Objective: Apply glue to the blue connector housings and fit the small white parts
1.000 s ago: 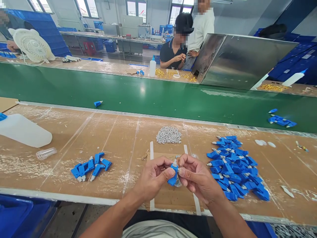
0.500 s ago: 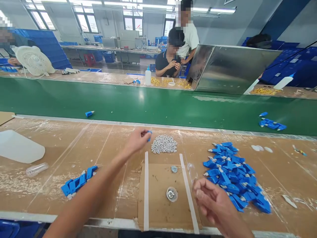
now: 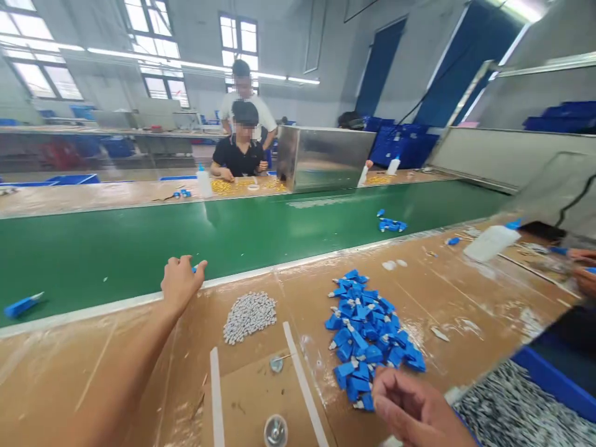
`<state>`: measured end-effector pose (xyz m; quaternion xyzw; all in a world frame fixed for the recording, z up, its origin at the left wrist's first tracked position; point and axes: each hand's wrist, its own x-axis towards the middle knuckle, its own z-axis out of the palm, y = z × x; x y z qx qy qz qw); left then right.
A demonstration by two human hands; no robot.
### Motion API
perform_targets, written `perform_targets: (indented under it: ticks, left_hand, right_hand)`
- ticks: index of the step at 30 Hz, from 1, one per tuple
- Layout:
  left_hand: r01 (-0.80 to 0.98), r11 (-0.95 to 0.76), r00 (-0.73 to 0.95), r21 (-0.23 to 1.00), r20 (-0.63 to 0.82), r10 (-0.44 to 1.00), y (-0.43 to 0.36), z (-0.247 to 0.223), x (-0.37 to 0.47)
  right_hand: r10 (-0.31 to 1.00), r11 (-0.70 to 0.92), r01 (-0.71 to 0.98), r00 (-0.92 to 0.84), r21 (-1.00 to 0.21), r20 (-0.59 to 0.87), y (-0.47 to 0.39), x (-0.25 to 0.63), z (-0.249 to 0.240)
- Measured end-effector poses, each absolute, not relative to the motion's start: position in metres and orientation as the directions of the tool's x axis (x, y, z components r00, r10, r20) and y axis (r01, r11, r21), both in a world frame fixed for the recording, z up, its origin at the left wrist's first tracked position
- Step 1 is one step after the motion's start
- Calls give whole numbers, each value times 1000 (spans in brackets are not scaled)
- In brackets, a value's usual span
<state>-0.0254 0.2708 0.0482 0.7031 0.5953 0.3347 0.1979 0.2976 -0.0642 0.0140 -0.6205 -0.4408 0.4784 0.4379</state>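
Observation:
My left hand [image 3: 181,282] reaches over the near edge of the green conveyor belt [image 3: 261,230], thumb and fingers closed around a small blue piece [image 3: 194,269] that is mostly hidden. Bent fingers of my right hand [image 3: 414,406] are at the near edge of a heap of blue plastic pieces with whitish tips [image 3: 367,329]. Whatever those fingertips hold, if anything, cannot be made out. Between my hands lies a pile of small grey pellets [image 3: 250,316]. Nearer me, a taped cardboard sheet [image 3: 246,397] carries a small clear cup [image 3: 275,430] and a bluish blob with a thin stick [image 3: 276,364].
Blue pieces [image 3: 392,225] lie on the belt, with another [image 3: 23,305] at far left. At right are a white bottle [image 3: 492,242], a co-worker's hand [image 3: 586,273] and a blue bin [image 3: 559,385] of grey parts. Two people [image 3: 239,149] are across the belt beside a metal box [image 3: 330,158].
The view has swung right. My left hand has moved from beside the grey pellets to the belt with its blue piece. My right hand has come to the blue heap.

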Motion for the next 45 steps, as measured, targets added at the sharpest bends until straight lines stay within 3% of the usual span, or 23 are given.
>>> perform_targets:
  ticks: [2,4,6,9,14,20,26,30,33,36,39,42,45]
  left_hand:
    - [695,-306,180,651,254,950,254,43,-2]
    - [643,-432,362,633,247,899,224,39,24]
    - [561,-568,575,602,210,791,190,38,49]
    - [485,-626,673,610,196,713,151,45,76]
    - [446,-580,673,681,172,719,129,57,80]
    - [380,-348,642,857,26,766,114,68,63]
    - [286,-197,645,938,-36,763,84,65,58]
    - [24,10,577,1000,-22,816,49,53,74]
    - [-156,46,491,987,37,870,25,52,90]
    - [-256,25,330,966,63,942,11,52,93]
    - [-335,58,197,940,9,980,10,42,74]
    - [-361,38,59,932,-18,998,14,22,41]
    - [-355,95,-12,930,-106,994,15,4,15]
  right_hand:
    - [958,-138,364,286,-921,-31,-39,318,25]
    - [934,-133,685,329,-717,141,-1,347,32]
    - [916,-155,754,352,-639,193,46,378,35]
    - [942,-191,808,311,-558,129,113,415,31]
    - [967,-236,835,251,-498,-39,162,431,18]
    - [969,-207,825,247,-526,6,156,423,13]
    - [946,-90,807,253,-583,204,128,403,38]
    - [905,75,772,213,-631,368,69,332,50]
    - [767,353,751,109,-558,632,17,261,47]
    - [680,525,695,5,-491,734,-18,214,40]
    - [762,501,596,40,-628,646,-32,205,29]
    - [929,256,482,116,-838,351,-33,215,9]
    - [994,73,429,39,-900,99,-33,216,-14]
